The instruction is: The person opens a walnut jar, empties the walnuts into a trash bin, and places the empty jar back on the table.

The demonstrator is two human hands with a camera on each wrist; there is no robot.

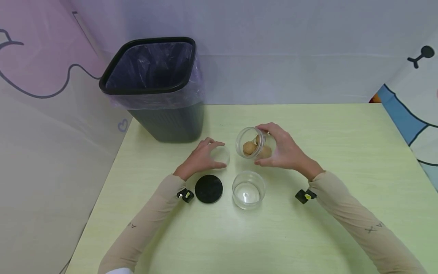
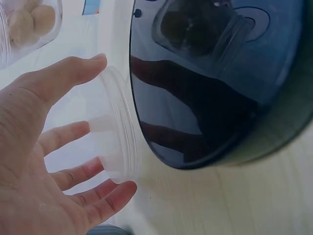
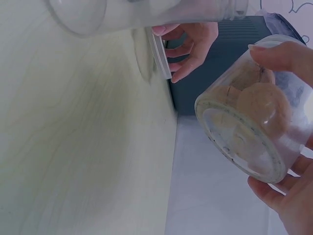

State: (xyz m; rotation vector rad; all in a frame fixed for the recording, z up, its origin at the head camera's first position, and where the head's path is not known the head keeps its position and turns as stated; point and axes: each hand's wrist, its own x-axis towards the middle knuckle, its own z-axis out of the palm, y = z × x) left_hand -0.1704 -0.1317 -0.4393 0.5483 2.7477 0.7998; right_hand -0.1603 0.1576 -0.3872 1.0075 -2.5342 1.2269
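My left hand (image 1: 204, 155) holds a clear round lid (image 2: 120, 127) by its edge, thumb on one side and fingers on the other, with the lid standing on edge. To the right, my right hand (image 1: 285, 148) grips a clear jar (image 3: 234, 142) around its sides. That jar is tilted, its mouth facing left toward the lid. Several round brown nuts, looking like walnuts (image 1: 249, 148), lie inside it. Nearer to me, a second clear jar (image 1: 248, 190) stands uncovered on the table. Left of it is a round, glossy black-topped object (image 1: 208, 189).
A dark waste bin (image 1: 164, 121) with a clear plastic liner stands at the back left of the pale wooden table (image 1: 342, 152), just beyond my left hand. A light printed sheet (image 1: 291, 53) hangs behind the table.
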